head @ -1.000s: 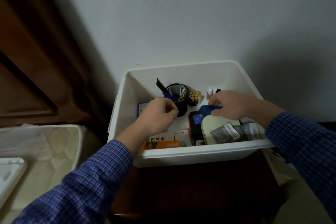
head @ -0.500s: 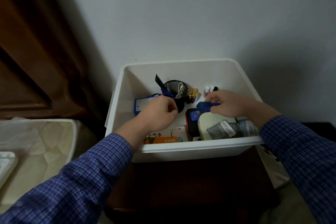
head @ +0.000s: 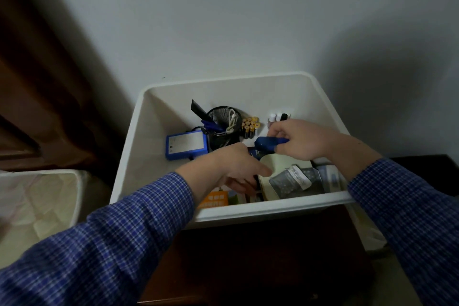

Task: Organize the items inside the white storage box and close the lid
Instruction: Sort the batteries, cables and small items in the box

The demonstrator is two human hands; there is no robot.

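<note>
Two hands are working inside the white storage box [head: 159, 131], which is sitting open against the wall with no lid in sight. Right hand [head: 301, 140] is pinching a small blue object [head: 269, 143] near the middle of the box, just in front of the little bottles [head: 279, 117] along the far wall. Left hand [head: 233, 169] is reaching down toward the near edge, fingers curling in among the packets there, though I cannot tell whether it is actually gripping anything. Behind it, the black mesh cup [head: 223, 119] is standing upright at the far side, the bundle of batteries [head: 250, 125] touching its right flank and the blue flat device [head: 186, 145] lying to its left. Risk from here, I'd say: the left wrist is passing close by that cup, and a careless lift could be tipping it or scattering the batteries. Near-right corner is looking crowded too, with the silver packet [head: 291, 179] riding high, which could be fouling the lid.
</note>
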